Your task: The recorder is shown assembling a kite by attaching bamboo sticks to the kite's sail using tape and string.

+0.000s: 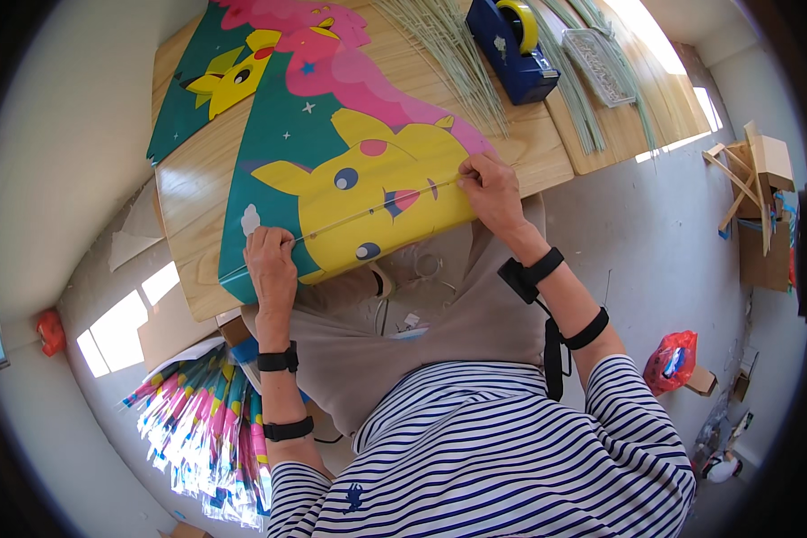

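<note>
A printed sheet [269, 179] with a yellow cartoon animal face on green and pink lies across the table, its near edge hanging over the front. A thin pale stick [350, 219] runs across the face from hand to hand. My left hand [272, 264] is closed at its left part, fingers pinched down on the sheet beside a small white patch. My right hand [495, 193] pinches the stick's other end near the sheet's right edge. The tips of both hands' fingers are partly hidden.
A second printed sheet [175, 121] lies at the far left of the wooden table [184, 211]. Thin sticks [453, 63], a blue tape dispenser [516, 58] and a clear plastic tray [598, 67] stand at the back right. Bagged colourful prints [206, 426] hang below left.
</note>
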The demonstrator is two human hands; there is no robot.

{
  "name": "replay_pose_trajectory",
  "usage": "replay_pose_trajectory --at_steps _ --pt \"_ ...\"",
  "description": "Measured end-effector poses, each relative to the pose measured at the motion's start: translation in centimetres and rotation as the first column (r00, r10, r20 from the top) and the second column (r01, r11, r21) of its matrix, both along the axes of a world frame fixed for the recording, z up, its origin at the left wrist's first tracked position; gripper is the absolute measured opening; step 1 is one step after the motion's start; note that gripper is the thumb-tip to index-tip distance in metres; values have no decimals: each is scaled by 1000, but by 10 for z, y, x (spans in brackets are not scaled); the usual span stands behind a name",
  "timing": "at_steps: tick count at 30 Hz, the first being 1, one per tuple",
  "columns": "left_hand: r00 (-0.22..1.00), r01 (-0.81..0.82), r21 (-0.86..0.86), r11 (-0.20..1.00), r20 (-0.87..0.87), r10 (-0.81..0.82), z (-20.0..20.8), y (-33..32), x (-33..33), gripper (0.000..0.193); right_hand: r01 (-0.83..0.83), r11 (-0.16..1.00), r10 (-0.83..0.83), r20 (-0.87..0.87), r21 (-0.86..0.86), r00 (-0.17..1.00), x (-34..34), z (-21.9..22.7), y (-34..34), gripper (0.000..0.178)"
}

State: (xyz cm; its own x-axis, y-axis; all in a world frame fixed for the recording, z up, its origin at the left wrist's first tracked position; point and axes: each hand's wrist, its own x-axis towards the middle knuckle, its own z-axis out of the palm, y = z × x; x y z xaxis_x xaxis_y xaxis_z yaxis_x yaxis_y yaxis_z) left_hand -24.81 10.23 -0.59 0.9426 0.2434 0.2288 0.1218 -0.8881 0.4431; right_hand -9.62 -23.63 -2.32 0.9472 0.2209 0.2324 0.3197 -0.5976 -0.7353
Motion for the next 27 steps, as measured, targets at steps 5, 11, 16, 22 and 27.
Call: replay_pose_trajectory --at_steps 5,11,16,22,27 --pt "1000 2 10 1000 2 -2 2 -2 0 10 9 1000 -9 12 -24 1000 -2 2 2 13" --pt "1000 31 29 999 -5 -30 3 -2 2 10 43 998 -43 -10 -40 999 -2 5 5 10" --pt "1000 29 43 999 -4 -29 3 -3 2 10 77 994 -78 -10 -75 997 -2 4 10 13" --pt "1000 26 34 999 -9 -26 3 -3 2 10 91 990 -94 -28 -106 995 -3 4 12 16" --pt "1000 29 17 999 10 -29 3 -1 1 10 95 988 -99 -23 -122 995 -3 3 14 19"
